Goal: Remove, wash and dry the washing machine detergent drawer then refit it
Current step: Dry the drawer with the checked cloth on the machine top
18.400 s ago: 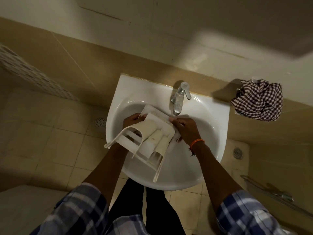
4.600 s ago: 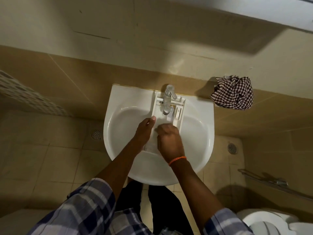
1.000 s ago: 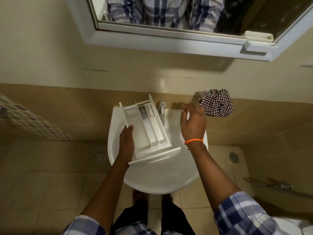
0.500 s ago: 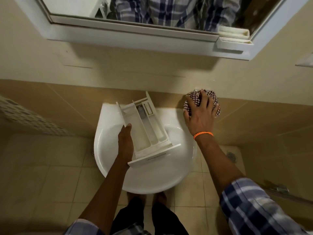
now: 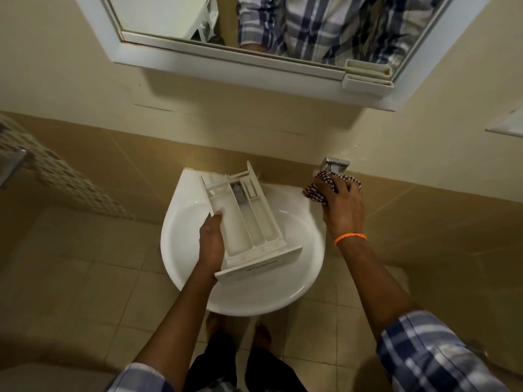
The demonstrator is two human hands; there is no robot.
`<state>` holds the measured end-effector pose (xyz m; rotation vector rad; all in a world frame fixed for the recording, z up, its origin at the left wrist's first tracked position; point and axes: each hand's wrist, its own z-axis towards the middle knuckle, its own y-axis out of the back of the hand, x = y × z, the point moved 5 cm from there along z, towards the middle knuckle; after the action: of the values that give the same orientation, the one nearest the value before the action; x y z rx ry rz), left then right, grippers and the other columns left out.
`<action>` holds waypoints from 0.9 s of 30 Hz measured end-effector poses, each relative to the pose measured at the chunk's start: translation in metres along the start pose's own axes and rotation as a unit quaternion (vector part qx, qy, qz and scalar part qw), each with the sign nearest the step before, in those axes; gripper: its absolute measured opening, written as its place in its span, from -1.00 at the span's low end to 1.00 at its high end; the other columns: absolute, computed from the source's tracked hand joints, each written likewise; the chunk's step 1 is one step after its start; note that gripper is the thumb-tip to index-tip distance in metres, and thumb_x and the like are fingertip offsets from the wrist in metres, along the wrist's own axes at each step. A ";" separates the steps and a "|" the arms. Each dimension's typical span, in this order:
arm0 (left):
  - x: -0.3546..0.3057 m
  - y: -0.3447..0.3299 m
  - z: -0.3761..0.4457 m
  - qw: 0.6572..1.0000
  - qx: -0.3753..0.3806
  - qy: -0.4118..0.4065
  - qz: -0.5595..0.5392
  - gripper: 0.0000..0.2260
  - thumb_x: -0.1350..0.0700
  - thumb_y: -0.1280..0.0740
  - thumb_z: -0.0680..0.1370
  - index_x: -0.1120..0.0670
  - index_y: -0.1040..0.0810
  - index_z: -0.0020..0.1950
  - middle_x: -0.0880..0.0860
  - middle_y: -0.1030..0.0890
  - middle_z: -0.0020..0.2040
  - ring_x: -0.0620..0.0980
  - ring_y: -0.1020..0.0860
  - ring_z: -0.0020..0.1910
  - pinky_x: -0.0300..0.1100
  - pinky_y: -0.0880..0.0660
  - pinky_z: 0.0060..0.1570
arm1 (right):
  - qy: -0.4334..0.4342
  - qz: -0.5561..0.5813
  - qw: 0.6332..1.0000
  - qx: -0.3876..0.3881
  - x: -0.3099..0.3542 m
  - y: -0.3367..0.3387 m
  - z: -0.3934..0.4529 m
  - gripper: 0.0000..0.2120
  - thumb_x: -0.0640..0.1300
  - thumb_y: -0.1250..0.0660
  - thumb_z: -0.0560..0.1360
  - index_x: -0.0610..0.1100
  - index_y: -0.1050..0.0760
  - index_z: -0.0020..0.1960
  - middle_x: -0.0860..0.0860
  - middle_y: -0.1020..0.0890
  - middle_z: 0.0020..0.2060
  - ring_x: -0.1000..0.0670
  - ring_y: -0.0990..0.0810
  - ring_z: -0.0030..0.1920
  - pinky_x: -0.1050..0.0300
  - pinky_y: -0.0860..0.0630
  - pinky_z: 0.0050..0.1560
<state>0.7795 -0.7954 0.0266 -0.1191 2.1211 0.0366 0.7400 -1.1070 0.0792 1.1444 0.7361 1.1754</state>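
The left hand (image 5: 210,246) gripped the ribbed white plastic drawer (image 5: 249,222) above the round basin (image 5: 308,267) while the right hand (image 5: 343,210) clutched a crumpled checked cloth (image 5: 314,193).

The detergent drawer (image 5: 249,222) is hiding the left hand's (image 5: 210,244) fingers and the basin's (image 5: 297,278) tap, the right hand (image 5: 343,206) is covering most of the checked cloth (image 5: 314,190), and the mirror (image 5: 311,26) is running off the top edge.

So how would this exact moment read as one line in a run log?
stage: drying not yet begun | left hand: holds detergent drawer over sink | right hand: grips checked cloth beside sink
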 end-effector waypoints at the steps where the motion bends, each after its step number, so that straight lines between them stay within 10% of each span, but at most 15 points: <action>1: 0.001 0.004 -0.003 1.000 -0.001 -0.003 0.004 -0.72 -0.06 -0.27 0.71 0.04 -0.61 0.31 0.05 -0.68 0.15 0.09 -0.62 0.21 0.07 -0.48 0.38 | -0.002 0.002 1.000 -0.004 0.001 0.002 -0.002 -0.38 -0.38 -0.49 0.40 0.04 -0.60 0.38 -0.10 -0.60 0.35 -0.29 -0.53 0.17 -0.16 -0.59 0.11; 9: 0.001 0.052 -0.037 1.000 0.003 -0.010 0.028 -0.62 -0.03 -0.18 0.75 0.11 -0.52 0.48 0.06 -0.61 0.35 0.07 -0.53 0.37 0.03 -0.39 0.48 | -0.054 0.151 0.987 -0.035 0.052 0.031 -0.057 -0.26 -0.36 -0.47 0.46 0.07 -0.43 0.56 -0.12 -0.47 0.46 -0.24 -0.51 0.30 -0.14 -0.61 0.20; 13: 0.004 0.096 -0.054 1.000 0.001 -0.006 0.004 -0.73 0.00 -0.20 0.75 0.11 -0.59 0.29 0.05 -0.69 0.05 0.08 -0.66 0.08 -0.07 -0.59 0.02 | -0.125 0.356 0.926 -0.020 0.110 0.041 -0.084 -0.20 -0.18 -0.46 0.55 0.17 -0.18 0.66 -0.06 -0.46 0.45 -0.08 -0.52 0.35 0.08 -0.53 0.27; 21: 0.032 0.247 -0.083 1.000 -0.006 -0.004 -0.013 -0.45 -0.19 -0.34 0.57 0.25 -0.58 0.32 0.27 -0.68 0.18 0.22 -0.66 0.14 0.09 -0.60 0.13 | -0.236 0.561 0.792 0.047 0.241 0.037 -0.170 -0.73 -0.17 -0.50 0.54 -0.10 -0.63 0.23 -0.02 -0.73 0.05 -0.01 -0.72 0.05 -0.06 -0.71 0.07; 27: 0.047 0.361 -0.122 1.000 -0.027 -0.002 0.001 -0.73 -0.01 -0.26 0.73 0.17 -0.62 0.17 0.08 -0.71 -0.03 0.06 -0.67 -0.03 -0.20 -0.57 -0.16 | -0.248 0.610 0.745 0.100 0.343 0.040 -0.234 -0.84 -0.28 -0.41 0.57 -0.10 -0.65 0.12 0.08 -0.74 -0.10 0.07 -0.70 -0.03 0.22 -0.61 -0.09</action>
<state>0.6156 -0.4488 0.0428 -0.1485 2.1169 0.0966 0.6079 -0.7113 0.0853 2.1354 -0.4764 1.7100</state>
